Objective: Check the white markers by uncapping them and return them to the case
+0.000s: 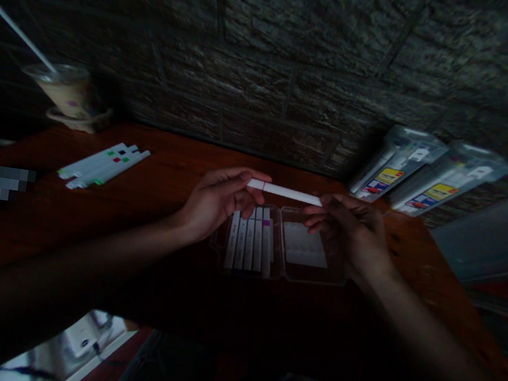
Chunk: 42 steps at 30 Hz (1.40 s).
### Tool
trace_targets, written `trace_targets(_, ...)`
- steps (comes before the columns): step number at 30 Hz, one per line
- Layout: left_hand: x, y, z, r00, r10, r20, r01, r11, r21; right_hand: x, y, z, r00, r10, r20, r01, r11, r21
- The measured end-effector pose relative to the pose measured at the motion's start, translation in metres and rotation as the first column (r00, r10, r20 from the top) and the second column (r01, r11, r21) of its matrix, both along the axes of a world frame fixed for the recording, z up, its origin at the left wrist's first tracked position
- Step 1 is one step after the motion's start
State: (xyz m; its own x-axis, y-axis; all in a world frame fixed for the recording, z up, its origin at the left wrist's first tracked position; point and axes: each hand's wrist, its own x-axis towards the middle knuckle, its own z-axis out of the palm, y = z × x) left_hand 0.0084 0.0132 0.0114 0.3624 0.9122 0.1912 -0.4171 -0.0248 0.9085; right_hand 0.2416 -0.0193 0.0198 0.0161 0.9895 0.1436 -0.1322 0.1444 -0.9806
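Observation:
A white marker [289, 192] with a thin purple ring near its left end is held level between my two hands. My left hand [221, 202] pinches the ringed end. The fingers of my right hand [348, 226] close on the other end. Below them lies an open clear plastic case [286, 277] on the wooden table. Its left half holds several white markers [247, 243] side by side, one with a purple band. A white card or insert [305, 245] lies in the right half, partly behind my right hand.
Several white markers with coloured bands [106, 165] lie at the left on the wooden table [179, 151]. Behind them, a drink cup with a straw [67, 91] stands in a holder. Two clear boxes with yellow labels [392, 166] stand at the right, near the stone wall [263, 59].

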Motion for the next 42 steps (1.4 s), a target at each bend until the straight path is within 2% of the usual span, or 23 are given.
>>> trace_targets(7,0.000,-0.003,0.003,0.996,-0.085,0.029,0.085,0.996,0.017,0.003,0.005,0.000,0.995,-0.032,-0.100,0.023,0.996,-0.091)
trace_targets(11,-0.001,-0.004,0.004,0.990,-0.128,0.050,0.127,0.991,0.034,0.004,0.005,0.001,0.994,-0.037,-0.099,0.026,0.993,-0.113)
trace_targets(22,0.000,-0.008,0.006,0.987,-0.148,0.056,0.144,0.987,0.072,0.005,0.007,0.000,0.987,-0.065,-0.147,0.034,0.977,-0.209)
trace_targets(25,0.001,-0.008,0.005,0.991,-0.127,0.035,0.124,0.990,0.072,0.005,0.007,0.000,0.990,-0.074,-0.121,0.049,0.980,-0.192)
trace_targets(31,0.003,-0.004,0.002,0.999,-0.036,-0.026,0.037,0.999,0.023,0.004,0.005,-0.001,0.993,-0.092,-0.069,0.088,0.994,-0.063)
trace_targets(36,0.003,-0.001,-0.003,0.998,-0.046,-0.044,0.046,0.999,0.000,0.003,0.003,0.000,0.990,-0.137,-0.038,0.137,0.991,-0.005)
trace_targets(42,0.003,-0.002,-0.004,0.995,-0.056,-0.083,0.057,0.998,0.016,0.004,0.003,0.000,0.990,-0.140,-0.020,0.140,0.990,0.000)
